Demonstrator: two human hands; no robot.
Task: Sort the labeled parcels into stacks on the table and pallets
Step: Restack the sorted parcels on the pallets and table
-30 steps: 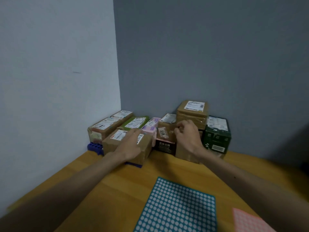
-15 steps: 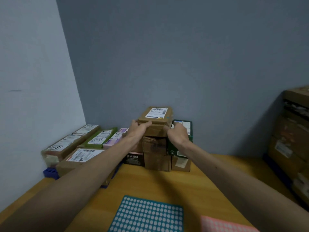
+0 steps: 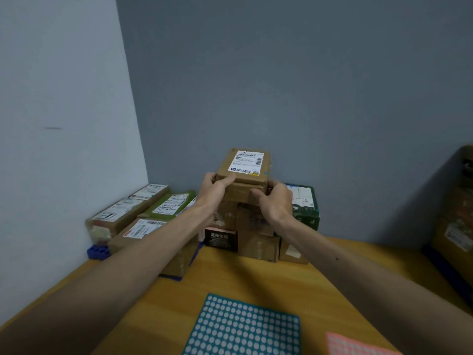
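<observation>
The parcel (image 3: 243,172), a rectangular brown cardboard box wrapped in glossy tape, sits over the stack of boxes (image 3: 256,237) at the back edge of the table (image 3: 256,278). Whether it rests on the stack I cannot tell. Its white label (image 3: 246,161) faces up, and its long side runs away from the person. The left hand (image 3: 213,192) and right hand (image 3: 275,201) grip its near corners with curled fingers. A dark green box (image 3: 305,208) stands just right of the stack (a small black one (image 3: 221,238) is at its foot). Flat parcels (image 3: 120,216) lie on a blue pallet (image 3: 98,252) toward the back left corner. A teal dotted sheet (image 3: 240,326) lies at the near edge.
</observation>
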